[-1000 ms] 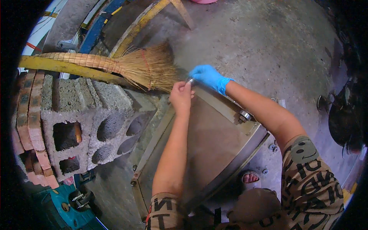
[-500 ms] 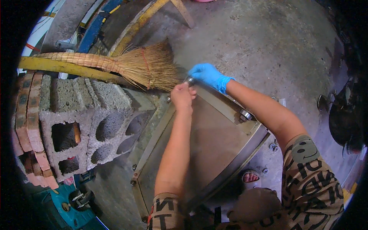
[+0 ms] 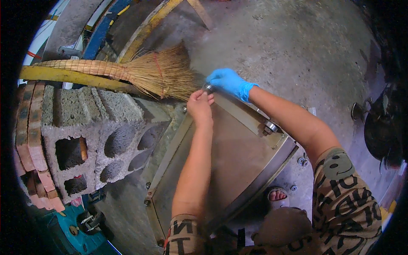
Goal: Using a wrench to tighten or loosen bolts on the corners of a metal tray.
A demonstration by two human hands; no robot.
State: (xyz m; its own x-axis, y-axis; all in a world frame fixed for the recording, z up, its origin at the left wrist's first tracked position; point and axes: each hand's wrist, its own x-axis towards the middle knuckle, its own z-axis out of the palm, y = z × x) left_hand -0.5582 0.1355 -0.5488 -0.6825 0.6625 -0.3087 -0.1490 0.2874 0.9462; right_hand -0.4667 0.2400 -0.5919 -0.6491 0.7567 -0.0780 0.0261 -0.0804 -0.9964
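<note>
A metal panel with a raised rim point(image 3: 242, 117) lies in front of me. At its far corner sits a small shiny metal bearing point(image 3: 208, 88). My right hand point(image 3: 229, 83), in a blue glove, has its fingers closed on the bearing from the far right side. My bare left hand point(image 3: 199, 104) is curled with its fingertips against the bearing's near side; what lies under those fingertips is hidden. Another bearing point(image 3: 270, 126) is bolted at the panel's right corner. Smaller bolt heads point(image 3: 147, 202) show along the left rim.
Hollow concrete blocks point(image 3: 91, 100) and stacked bricks point(image 3: 37, 127) stand at the left. A straw broom point(image 3: 165, 74) lies behind them beside a yellow bar point(image 3: 80, 77). Loose bearings point(image 3: 294, 188) rest on the floor near my foot point(image 3: 278, 196). A teal machine point(image 3: 78, 231) is lower left.
Both hands stay at the far corner with the bearing, with only slight finger movement. The whole view has shifted a little.
</note>
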